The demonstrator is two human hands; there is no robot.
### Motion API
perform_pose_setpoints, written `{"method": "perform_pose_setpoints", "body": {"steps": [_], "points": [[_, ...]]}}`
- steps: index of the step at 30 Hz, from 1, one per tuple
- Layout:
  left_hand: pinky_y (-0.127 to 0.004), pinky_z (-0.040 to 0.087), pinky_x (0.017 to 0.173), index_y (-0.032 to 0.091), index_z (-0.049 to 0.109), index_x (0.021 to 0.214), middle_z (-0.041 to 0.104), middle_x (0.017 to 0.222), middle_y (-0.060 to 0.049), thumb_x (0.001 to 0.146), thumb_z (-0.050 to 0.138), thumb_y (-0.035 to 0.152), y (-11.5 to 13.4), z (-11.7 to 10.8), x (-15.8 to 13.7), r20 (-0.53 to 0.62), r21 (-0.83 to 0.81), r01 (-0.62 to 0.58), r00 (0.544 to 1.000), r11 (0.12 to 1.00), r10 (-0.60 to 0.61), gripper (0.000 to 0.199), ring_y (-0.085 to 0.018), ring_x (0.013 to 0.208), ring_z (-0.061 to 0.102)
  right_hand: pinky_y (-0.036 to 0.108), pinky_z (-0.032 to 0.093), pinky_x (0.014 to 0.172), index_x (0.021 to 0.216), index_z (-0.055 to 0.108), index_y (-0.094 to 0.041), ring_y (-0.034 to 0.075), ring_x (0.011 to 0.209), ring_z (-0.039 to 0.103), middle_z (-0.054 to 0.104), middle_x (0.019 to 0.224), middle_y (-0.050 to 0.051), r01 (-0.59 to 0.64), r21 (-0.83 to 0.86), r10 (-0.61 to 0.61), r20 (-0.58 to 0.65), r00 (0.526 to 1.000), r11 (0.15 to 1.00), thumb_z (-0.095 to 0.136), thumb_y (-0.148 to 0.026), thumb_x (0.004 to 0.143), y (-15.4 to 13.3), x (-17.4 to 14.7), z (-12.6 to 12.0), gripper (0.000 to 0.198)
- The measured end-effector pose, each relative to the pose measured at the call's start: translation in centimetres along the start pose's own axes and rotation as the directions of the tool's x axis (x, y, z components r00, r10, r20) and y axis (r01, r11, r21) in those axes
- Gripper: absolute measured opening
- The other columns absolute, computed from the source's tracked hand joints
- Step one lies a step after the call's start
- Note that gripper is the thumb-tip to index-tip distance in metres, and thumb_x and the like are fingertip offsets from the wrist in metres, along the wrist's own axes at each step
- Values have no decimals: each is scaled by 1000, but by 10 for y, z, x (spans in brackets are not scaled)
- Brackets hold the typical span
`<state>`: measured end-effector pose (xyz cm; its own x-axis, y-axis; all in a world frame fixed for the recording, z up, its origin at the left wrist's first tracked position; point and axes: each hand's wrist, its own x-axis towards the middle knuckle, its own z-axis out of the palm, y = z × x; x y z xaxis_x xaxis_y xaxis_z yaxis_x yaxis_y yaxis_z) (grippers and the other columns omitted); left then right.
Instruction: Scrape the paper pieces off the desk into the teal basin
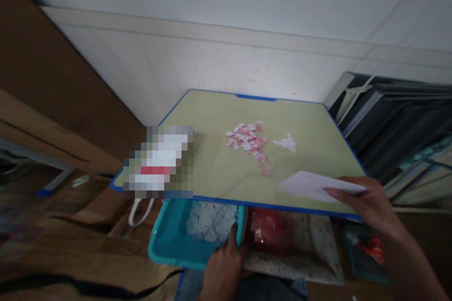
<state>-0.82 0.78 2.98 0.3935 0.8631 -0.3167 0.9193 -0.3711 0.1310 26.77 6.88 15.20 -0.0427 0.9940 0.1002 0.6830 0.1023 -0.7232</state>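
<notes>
One white card (310,186), I see remotely, runs lengthwise leftward from my pinching right hand (370,200); my left hand (226,261) grips the tray (169,242).

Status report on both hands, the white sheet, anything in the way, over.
Left hand on teal tray. Right hand holding white sheet over table, right of pink-and-white pieces. Pixelated item at table's left, away from sheet.
</notes>
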Motion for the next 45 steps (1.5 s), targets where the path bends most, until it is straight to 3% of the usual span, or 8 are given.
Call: {"method": "perform_pose_setpoints", "body": {"steps": [4, 10, 19, 26, 31, 36, 39, 45], "points": [[-34, 50, 58, 27, 50, 102, 39, 124, -19, 61, 63, 27, -4, -1, -3, 36, -2, -17, 999, 1000, 17, 43, -22, 68, 61, 24, 40, 46, 73, 66, -19, 16, 53, 56, 65, 64, 2, 34, -89, -42, -99, 994, 995, 55, -36, 69, -8, 12, 12, 21], [-35, 50, 59, 29, 49, 102, 45, 119, -16, 64, 60, 27, -1, 2, -5, 49, -1, -6, 999, 1000, 6, 40, -22, 71, 61, 24, 43, 54, 77, 66, -20, 17, 61, 60, 67, 72, 2, 153, -93, -145, 88, 986, 984, 50, -34, 73, -15, 26, 27, 22], [-34, 50, 58, 29, 50, 100, 45, 119, -16, 63, 61, 27, 1, 5, -6, 27, 5, 0, 1000, 1000, -1, 39, -22, 69, 61, 26, 44, 54, 78, 65, -18, 19, 62, 61, 68, 74, 4, 84, -183, -107, -124, 986, 980, 51, -34, 73, -9, 20, 21, 22], [-34, 49, 62, 29, 49, 100, 39, 124, -15, 62, 61, 30, 0, 3, -6, 80, -1, 9, 997, 1000, -9, 40, -22, 74, 60, 23, 43, 50, 74, 67, -21, 15, 55, 59, 67, 66, 1, 192, -36, -191, 18, 981, 981, 54, -30, 71, -31, 8, 29, 16], [-34, 50, 62, 26, 52, 95, 40, 124, -15, 62, 62, 28, 0, 6, -6, 40, -33, 0, 999, 999, 2, 35, -23, 76, 60, 21, 34, 36, 62, 65, -16, 11, 39, 47, 55, 45, -1, -22, 135, 15, 57, 998, 991, 54, -36, 69, -49, -2, 60, 24], [-35, 51, 59, 26, 44, 108, 39, 124, -18, 60, 64, 23, 0, 9, -5, -21, -33, -7, 1000, 999, 6, 52, -24, 73, 60, 25, 41, 39, 67, 64, -15, 16, 45, 53, 61, 53, 3, -203, 291, 221, -33, 975, 935, 53, -38, 68, -67, -16, 107, 26], [-34, 51, 60, 26, 44, 109, 36, 127, -20, 60, 63, 22, 0, 8, -5, 8, -58, -14, 1000, 998, 15, 53, -24, 74, 61, 28, 46, 45, 68, 64, -18, 18, 51, 56, 63, 59, 4, -214, 322, 239, -42, 970, 922, 51, -38, 69, -77, -20, 126, 24], [-37, 50, 63, 27, 44, 110, 34, 128, -20, 62, 62, 28, 1, 6, -5, 31, -69, -10, 999, 998, 12, 51, -25, 79, 59, 30, 48, 47, 72, 63, -13, 21, 54, 59, 65, 61, 9, -335, 249, 386, -197, 901, 909, 52, -39, 69, -61, -29, 119, 29]]}}
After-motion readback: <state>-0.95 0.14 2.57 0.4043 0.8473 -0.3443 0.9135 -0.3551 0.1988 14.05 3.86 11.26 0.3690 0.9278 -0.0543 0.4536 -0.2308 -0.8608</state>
